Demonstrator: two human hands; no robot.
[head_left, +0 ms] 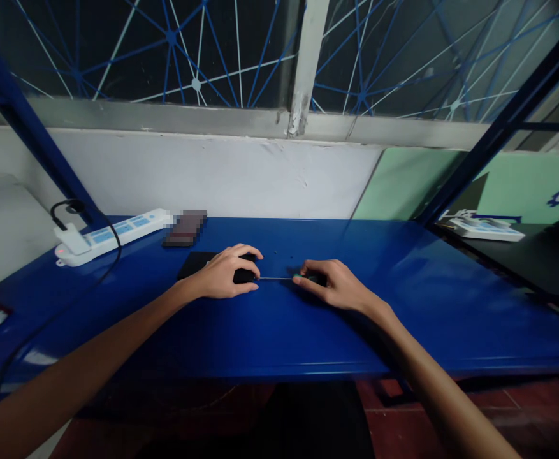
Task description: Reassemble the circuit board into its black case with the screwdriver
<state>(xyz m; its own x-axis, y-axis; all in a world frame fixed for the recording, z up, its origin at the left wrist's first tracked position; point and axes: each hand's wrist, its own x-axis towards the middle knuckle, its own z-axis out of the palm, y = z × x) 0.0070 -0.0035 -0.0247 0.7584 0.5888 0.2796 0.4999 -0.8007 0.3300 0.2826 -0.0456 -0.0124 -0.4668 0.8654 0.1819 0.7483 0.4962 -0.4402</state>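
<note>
My left hand [226, 275] lies curled over a flat black device [194, 262] on the blue table [403, 299], fingers wrapped round its right end. My right hand [333, 284] is closed round the dark handle of a thin screwdriver [279, 278]. The metal shaft runs left from my right hand to the edge of the black device under my left fingers.
A white power strip [109, 236] with a plugged-in black cable [50, 319] lies at the back left, beside a dark flat object [186, 228]. A second power strip [487, 228] sits on a dark table at the right. A blue frame post [30, 127] rises at the left.
</note>
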